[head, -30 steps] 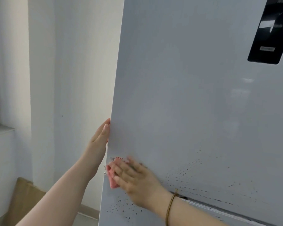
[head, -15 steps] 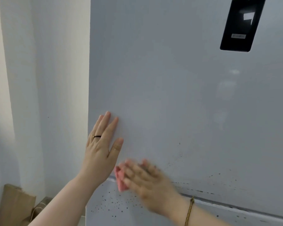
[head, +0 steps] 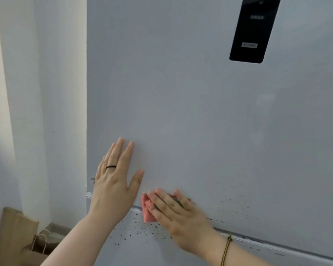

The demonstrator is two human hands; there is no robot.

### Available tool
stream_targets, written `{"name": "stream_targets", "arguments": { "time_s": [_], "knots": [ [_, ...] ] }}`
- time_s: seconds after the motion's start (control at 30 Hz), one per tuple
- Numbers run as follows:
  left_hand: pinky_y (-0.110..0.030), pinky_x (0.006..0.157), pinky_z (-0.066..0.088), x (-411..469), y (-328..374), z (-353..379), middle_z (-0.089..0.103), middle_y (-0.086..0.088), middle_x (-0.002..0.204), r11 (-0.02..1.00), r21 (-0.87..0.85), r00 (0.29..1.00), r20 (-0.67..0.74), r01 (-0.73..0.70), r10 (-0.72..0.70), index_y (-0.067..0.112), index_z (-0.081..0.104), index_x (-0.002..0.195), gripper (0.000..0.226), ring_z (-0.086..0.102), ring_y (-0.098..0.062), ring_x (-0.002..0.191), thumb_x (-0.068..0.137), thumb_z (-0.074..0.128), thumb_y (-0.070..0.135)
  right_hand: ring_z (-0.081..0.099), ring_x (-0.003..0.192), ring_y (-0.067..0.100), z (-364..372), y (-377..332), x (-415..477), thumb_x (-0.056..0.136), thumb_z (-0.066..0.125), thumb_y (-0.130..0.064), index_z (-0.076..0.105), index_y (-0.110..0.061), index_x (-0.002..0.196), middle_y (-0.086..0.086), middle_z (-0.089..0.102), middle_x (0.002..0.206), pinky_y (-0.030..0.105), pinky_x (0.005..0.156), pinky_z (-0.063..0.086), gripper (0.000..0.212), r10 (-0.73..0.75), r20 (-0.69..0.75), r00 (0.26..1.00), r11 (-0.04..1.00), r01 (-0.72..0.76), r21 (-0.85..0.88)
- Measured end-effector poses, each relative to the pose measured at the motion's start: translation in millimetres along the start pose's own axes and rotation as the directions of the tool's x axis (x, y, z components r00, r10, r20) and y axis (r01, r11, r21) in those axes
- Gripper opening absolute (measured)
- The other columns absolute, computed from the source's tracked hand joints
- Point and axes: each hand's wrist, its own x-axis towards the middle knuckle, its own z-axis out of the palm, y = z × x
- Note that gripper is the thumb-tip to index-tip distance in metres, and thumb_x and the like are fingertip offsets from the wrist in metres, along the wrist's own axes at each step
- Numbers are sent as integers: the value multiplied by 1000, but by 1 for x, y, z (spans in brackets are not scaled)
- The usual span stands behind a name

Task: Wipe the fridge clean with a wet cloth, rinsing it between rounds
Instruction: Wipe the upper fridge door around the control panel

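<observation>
The white fridge door (head: 190, 112) fills most of the head view. Small dark specks (head: 142, 230) dot its lower part around the seam between the upper and lower doors. My right hand (head: 178, 215) presses a pink cloth (head: 147, 210) flat against the door at that seam, fingers straight and spread over it. My left hand (head: 114, 181), wearing a dark ring, lies flat on the upper door just left of the cloth, near the door's left edge.
A black control panel (head: 252, 29) sits high on the door at the right. A white wall (head: 46, 93) runs along the fridge's left side. Brown paper bags (head: 21, 240) stand on the floor at the lower left.
My left hand moved from gripping the door's left edge to lying flat on its front. My right hand slid the cloth rightward along the seam. The view shifted right.
</observation>
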Motion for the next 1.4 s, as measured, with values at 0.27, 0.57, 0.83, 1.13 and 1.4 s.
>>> {"name": "stream_targets", "arguments": {
  "time_s": [0.27,0.57,0.83,1.13,1.4],
  "knots": [
    [-22,108,-1,-14,14,17,1,16,142,998,5,998,-12,65,-65,26,21,140,77,2,-5,136,71,17,59,-3,144,17,-27,80,-10,90,23,-9,24,-11,142,3,-5,156,41,116,-7,53,492,-202,847,869,-493,46],
    [-45,99,22,-23,17,35,25,-6,145,995,89,998,-7,-54,55,21,28,136,56,8,-15,133,83,32,41,-4,144,20,-25,77,-64,93,6,-9,8,-10,147,8,-9,155,39,117,-6,54,109,-46,993,992,-112,-52],
    [-24,110,-2,-28,35,37,-4,13,144,997,44,998,27,56,-57,24,18,142,77,-6,-4,134,73,16,59,-2,144,20,-22,62,-95,88,23,-10,2,-11,148,5,-7,156,43,116,-7,63,356,-98,929,930,-363,-60],
    [-27,110,-1,-34,52,44,-5,14,144,999,40,998,40,36,-37,21,21,142,81,-8,-3,134,72,17,60,1,144,11,-57,151,-128,97,17,-23,36,-12,132,-3,-3,156,36,116,-7,41,547,-160,821,822,-564,-80],
    [-23,113,-5,-41,78,63,20,-5,144,971,123,972,141,-206,189,15,28,136,61,5,-17,135,93,10,54,-1,144,18,-36,86,-134,93,18,-15,33,-14,135,4,-6,156,41,117,-4,45,434,-47,900,893,-437,-107]
  ]
}}
